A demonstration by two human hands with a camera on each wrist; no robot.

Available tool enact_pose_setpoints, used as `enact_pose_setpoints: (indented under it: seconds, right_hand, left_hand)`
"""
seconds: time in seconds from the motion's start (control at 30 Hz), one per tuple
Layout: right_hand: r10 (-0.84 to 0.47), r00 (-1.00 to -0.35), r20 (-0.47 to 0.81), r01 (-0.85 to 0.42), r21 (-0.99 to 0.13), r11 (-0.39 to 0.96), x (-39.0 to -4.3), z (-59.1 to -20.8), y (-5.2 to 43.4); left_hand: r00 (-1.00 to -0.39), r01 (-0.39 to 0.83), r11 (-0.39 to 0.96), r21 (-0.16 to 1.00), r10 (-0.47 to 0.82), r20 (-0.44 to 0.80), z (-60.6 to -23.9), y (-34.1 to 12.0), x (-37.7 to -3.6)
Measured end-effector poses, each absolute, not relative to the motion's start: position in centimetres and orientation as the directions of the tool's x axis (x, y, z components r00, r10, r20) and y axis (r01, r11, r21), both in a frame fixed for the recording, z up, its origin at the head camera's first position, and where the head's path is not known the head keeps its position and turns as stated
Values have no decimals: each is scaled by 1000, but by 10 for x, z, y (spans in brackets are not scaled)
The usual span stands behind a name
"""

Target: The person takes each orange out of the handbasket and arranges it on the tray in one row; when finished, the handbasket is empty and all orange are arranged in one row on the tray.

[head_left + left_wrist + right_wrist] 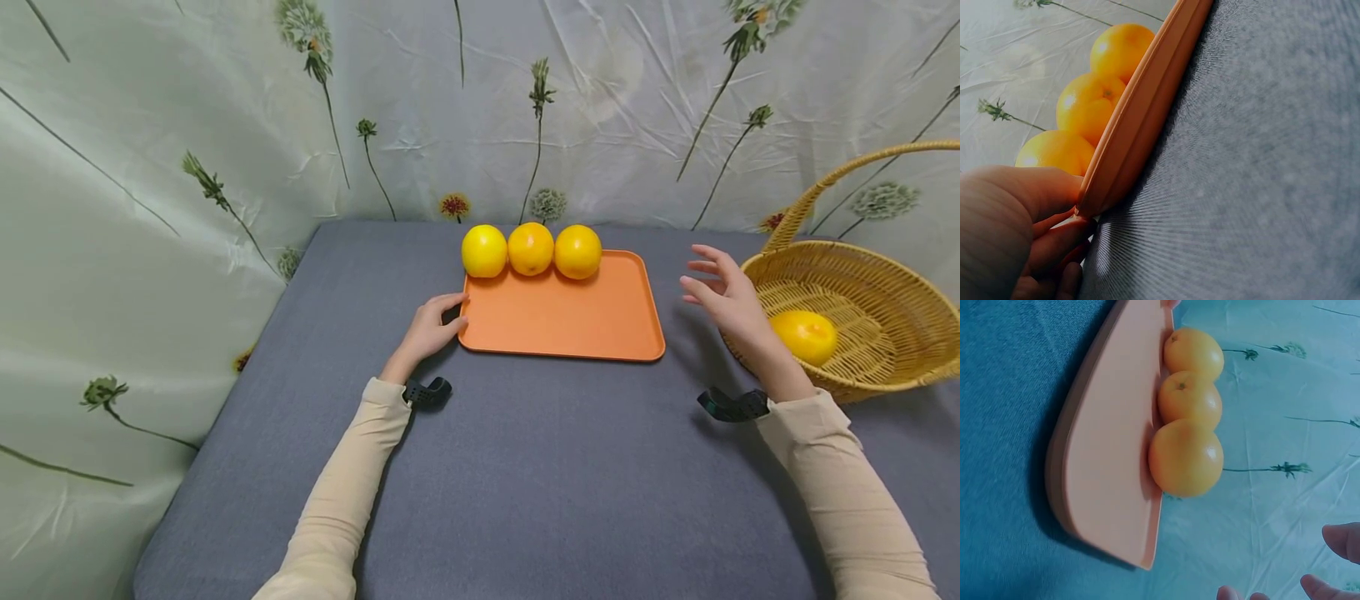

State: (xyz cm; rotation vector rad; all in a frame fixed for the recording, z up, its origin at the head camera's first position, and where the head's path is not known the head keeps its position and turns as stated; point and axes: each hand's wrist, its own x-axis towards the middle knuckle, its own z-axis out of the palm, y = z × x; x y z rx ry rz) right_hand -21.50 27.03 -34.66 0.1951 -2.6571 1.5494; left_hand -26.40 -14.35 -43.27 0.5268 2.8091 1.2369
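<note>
An orange tray (558, 321) lies on the table, with three oranges in a row along its far edge: left (484, 251), middle (531, 248) and right (577, 252). My left hand (429, 329) holds the tray's left edge near the front corner. In the left wrist view its thumb (1054, 190) is against the rim, the other fingers bent beside and below it. My right hand (731, 300) hovers between the tray and a wicker basket (862, 258), fingers parted and nothing held. Only some fingertips (1342, 540) show in the right wrist view. Another orange (806, 336) sits inside the basket.
The basket's tall handle (806, 204) arches up at the right. Behind the table and along its left side hangs a flower-printed curtain (450, 125). Grey cloth (555, 467) covers the table. Each wrist wears a black strap, such as the left strap (429, 393).
</note>
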Motion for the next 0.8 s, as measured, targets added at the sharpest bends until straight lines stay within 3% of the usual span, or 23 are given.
enact_pose_setpoints:
  seconds: [0.27, 0.5, 0.8]
  right_hand:
    - [-60, -984, 168, -177, -886, 428, -201, -345, 288]
    - [-62, -972, 225, -231, -963, 140, -191, -345, 302]
    - [28, -970, 241, -233, -959, 164, -175, -341, 318]
  left_hand:
    - [-940, 303, 628, 716, 319, 119, -432, -144, -264]
    - [-942, 300, 630, 716, 315, 117, -432, -144, -263]
    - [-941, 301, 624, 721, 319, 116, -432, -144, -264]
